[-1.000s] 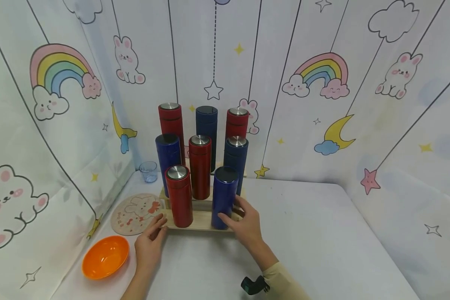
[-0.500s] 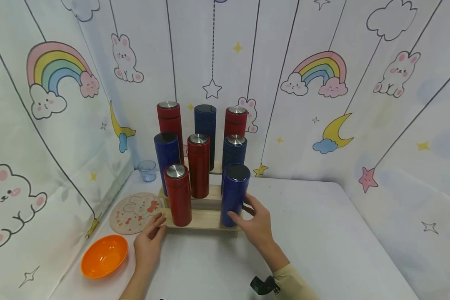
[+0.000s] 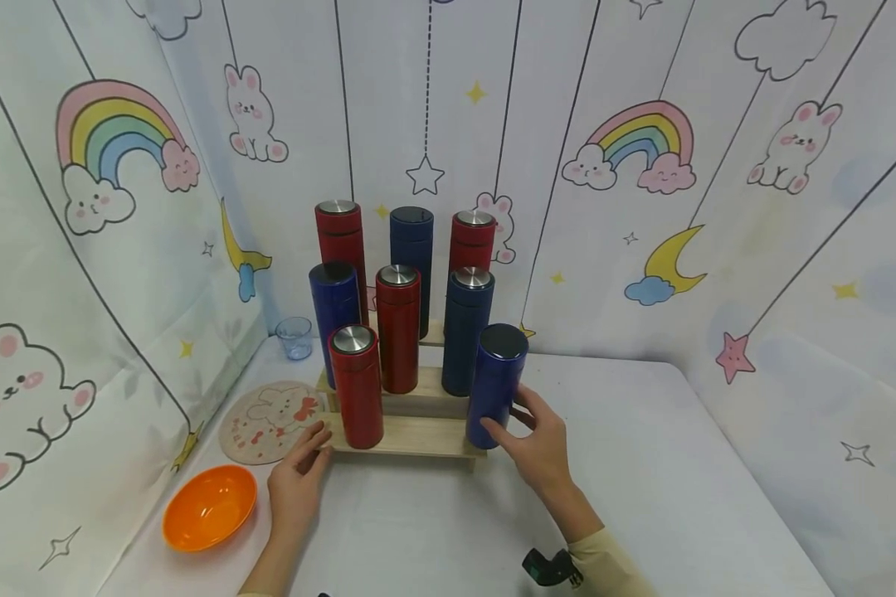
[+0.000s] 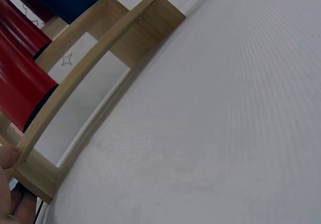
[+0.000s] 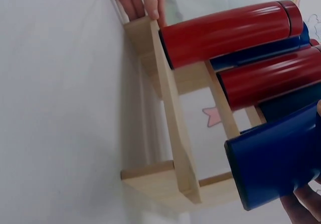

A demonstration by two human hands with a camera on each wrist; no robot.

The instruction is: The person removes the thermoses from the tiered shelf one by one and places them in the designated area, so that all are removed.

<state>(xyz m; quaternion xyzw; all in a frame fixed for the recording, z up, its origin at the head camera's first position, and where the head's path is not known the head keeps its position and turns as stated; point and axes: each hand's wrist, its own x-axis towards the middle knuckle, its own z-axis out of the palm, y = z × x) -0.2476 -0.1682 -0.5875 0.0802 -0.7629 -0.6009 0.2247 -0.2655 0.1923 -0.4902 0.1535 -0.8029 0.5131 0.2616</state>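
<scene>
A white table bears a stepped wooden rack, the landmark here, with red and blue vacuum flasks standing on its three tiers. Left of the rack lie a round rabbit-print mat and, nearer the person, an orange bowl.

The blue black-lidded flask is at the rack's right end, leaning slightly right; in the right wrist view its base seems apart from the front plank. It looks like a rigid metal cylinder, probably light if empty, noticeably heavier if full. Its glossy coat could slip under dry fingers, and it would more likely dent or chip than break.

The right hand grips it around the lower body, thumb on the near side; a hold around mid-height would probably resist tipping better. The left hand holds the rack's left end between thumb and fingers, which should steady the light frame. A small clear blue glass stands behind the mat, left of the rack.
</scene>
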